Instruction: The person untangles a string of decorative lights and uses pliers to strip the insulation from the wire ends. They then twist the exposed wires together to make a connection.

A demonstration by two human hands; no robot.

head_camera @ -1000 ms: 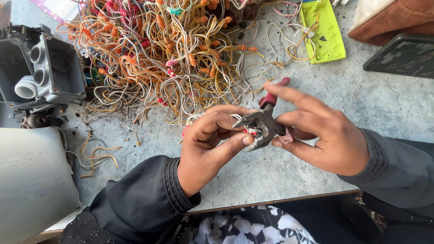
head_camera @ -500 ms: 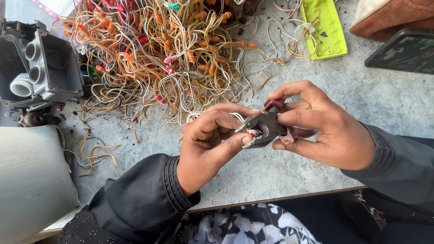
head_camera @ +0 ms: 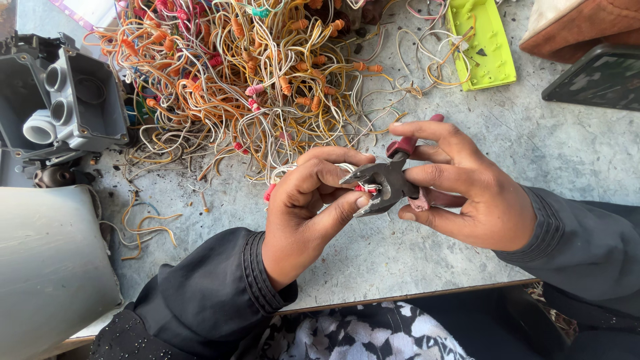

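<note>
My right hand grips a pair of dark pliers with red handles, jaws pointing left. My left hand pinches a small red-tipped wire piece between thumb and forefinger, right at the pliers' jaws. Both hands hover close together over the grey table, just in front of a big tangled heap of orange, white and yellow wires. Both arms wear dark sleeves.
A grey plastic junction box with pipe sockets stands at the left, a pale grey rounded object below it. A lime-green perforated plate, a dark tray and a brown cloth item lie at the top right. The table's front edge runs near my lap.
The pliers' red handles, spread apart a second ago, have been squeezed closer in my right hand. Both hands stay at about the same spot, working the wire piece at the jaws.
</note>
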